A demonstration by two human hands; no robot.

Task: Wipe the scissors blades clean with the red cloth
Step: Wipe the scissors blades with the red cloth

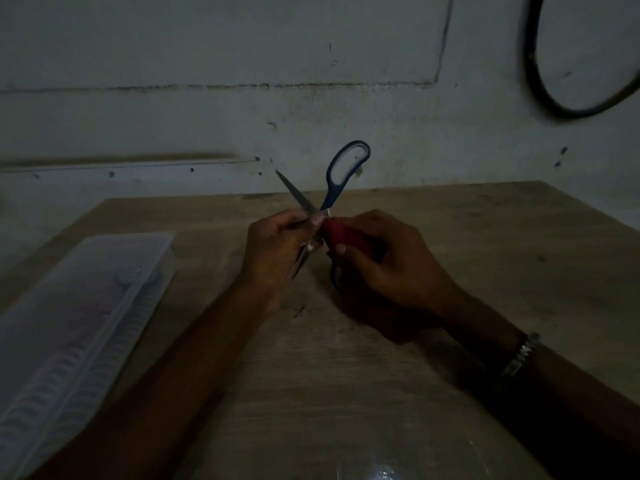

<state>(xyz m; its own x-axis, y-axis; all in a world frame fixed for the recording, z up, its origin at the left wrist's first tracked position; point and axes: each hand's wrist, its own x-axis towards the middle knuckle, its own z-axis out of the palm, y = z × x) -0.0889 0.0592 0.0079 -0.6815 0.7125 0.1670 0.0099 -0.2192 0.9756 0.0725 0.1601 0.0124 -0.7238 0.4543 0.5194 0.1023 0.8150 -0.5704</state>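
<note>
Above the wooden table (433, 393), the right hand (388, 268) grips the bunched red cloth (346, 237) against the opened scissors (332, 188) at their pivot. The left hand (277, 244) pinches one blade; the other blade and one blue handle loop project beyond both hands toward the wall (242, 64).

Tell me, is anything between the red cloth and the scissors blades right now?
Nothing visible. The right hand holds the red cloth right by the pivot of the open scissors, which the left hand grips by one blade.

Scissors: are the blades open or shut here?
Open. The scissors form an X: one blade tip points up-left, one handle loop up-right, crossing between both hands.
</note>
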